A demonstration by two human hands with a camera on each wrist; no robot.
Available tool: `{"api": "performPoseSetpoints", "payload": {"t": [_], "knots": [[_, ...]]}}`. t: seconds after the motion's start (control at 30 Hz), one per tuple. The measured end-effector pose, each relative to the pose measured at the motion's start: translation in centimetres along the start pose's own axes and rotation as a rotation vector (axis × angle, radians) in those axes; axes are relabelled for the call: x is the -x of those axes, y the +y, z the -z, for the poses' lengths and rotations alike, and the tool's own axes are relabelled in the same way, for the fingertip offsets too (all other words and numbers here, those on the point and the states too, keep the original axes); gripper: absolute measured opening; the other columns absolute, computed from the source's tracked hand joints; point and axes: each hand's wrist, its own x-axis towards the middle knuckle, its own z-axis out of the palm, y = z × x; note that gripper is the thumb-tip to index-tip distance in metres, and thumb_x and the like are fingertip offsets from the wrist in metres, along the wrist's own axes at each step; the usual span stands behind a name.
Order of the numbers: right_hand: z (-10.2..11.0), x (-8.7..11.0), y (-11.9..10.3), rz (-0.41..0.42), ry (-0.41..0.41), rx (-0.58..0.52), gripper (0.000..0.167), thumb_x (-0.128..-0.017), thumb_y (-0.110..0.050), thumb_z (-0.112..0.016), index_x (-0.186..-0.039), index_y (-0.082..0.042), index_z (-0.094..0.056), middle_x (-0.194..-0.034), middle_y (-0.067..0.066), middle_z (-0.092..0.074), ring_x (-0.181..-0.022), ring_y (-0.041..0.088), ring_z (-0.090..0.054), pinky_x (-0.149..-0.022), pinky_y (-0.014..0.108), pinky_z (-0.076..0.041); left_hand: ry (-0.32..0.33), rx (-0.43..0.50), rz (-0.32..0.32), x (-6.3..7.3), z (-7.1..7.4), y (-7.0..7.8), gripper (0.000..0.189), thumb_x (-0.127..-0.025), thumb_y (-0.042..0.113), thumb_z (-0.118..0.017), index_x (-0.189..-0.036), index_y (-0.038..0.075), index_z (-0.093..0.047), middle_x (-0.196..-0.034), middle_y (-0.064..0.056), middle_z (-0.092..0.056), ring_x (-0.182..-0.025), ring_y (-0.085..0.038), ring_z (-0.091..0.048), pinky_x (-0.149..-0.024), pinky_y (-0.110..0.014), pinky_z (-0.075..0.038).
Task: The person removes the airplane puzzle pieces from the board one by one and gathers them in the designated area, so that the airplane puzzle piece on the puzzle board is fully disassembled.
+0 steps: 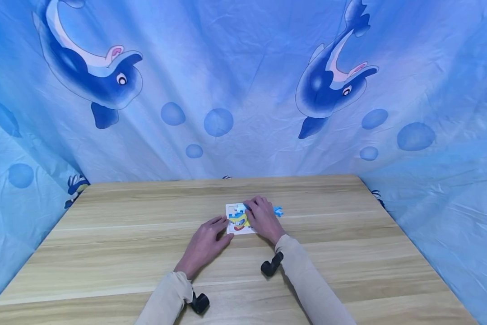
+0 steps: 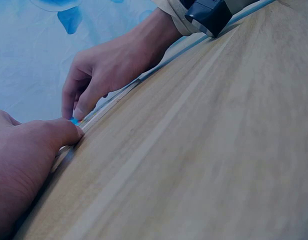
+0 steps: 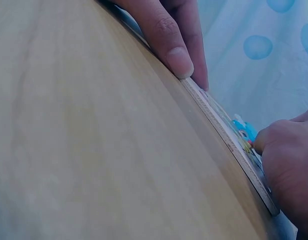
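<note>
A jigsaw board (image 1: 243,232) with a white border lies flat on the table in the head view. Part of a yellow, blue and red picture shows inside its border. The left hand (image 1: 204,243) holds the near left corner, with the thumb on the front edge and the fingers at the left side. Over the right part of the board, the right hand (image 1: 263,219) pinches a small blue puzzle piece (image 3: 248,131), seen tilted above the board in the right wrist view. The hand hides much of the board's right side.
A loose blue puzzle piece (image 1: 278,211) lies just right of the board. The wooden table (image 1: 117,253) reaches back to a blue dolphin-print curtain (image 1: 251,90). Each sleeve carries a black wrist camera (image 1: 200,304).
</note>
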Motion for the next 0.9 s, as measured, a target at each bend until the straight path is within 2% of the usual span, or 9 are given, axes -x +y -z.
{"api": "performPoseSetpoints", "payload": {"t": [0.3,0.5,0.7,0.9], "knots": [[-0.22,-0.05,0.11,-0.007,0.007,-0.064,0.028,-0.096,-0.023,-0.059,-0.120,-0.010,-0.066,-0.112,0.004,-0.059,-0.100,0.020,-0.049,-0.084,0.037,-0.043,-0.010,0.012,0.001,-0.04,-0.01,0.00,0.048,-0.090,0.038,-0.067,-0.127,0.009,-0.063,-0.135,-0.009,-0.057,-0.126,-0.027,-0.051,-0.104,-0.044,-0.043],[-0.14,-0.16,-0.06,-0.029,0.000,-0.134,0.025,-0.096,-0.021,-0.060,-0.119,-0.013,-0.063,-0.111,0.003,-0.059,-0.102,0.019,-0.048,-0.091,0.041,-0.042,-0.009,0.011,0.002,-0.11,-0.01,0.02,0.048,-0.089,0.038,-0.067,-0.127,0.010,-0.063,-0.135,-0.009,-0.057,-0.126,-0.027,-0.052,-0.104,-0.045,-0.043],[-0.09,-0.15,-0.24,-0.031,0.010,-0.203,0.022,-0.095,-0.018,-0.060,-0.117,-0.015,-0.063,-0.099,-0.002,-0.063,-0.095,0.018,-0.052,-0.092,0.046,-0.039,-0.009,0.005,-0.002,-0.08,-0.01,-0.04,0.048,-0.090,0.039,-0.067,-0.127,0.010,-0.063,-0.134,-0.009,-0.057,-0.125,-0.027,-0.052,-0.104,-0.044,-0.043],[0.00,-0.06,0.07,-0.093,0.038,-0.296,0.020,-0.097,-0.018,-0.057,-0.116,-0.018,-0.064,-0.100,-0.005,-0.063,-0.099,0.015,-0.052,-0.095,0.045,-0.037,-0.006,-0.005,-0.005,0.07,0.00,-0.08,0.048,-0.090,0.039,-0.066,-0.127,0.009,-0.063,-0.134,-0.010,-0.057,-0.125,-0.028,-0.052,-0.104,-0.045,-0.043]]}}
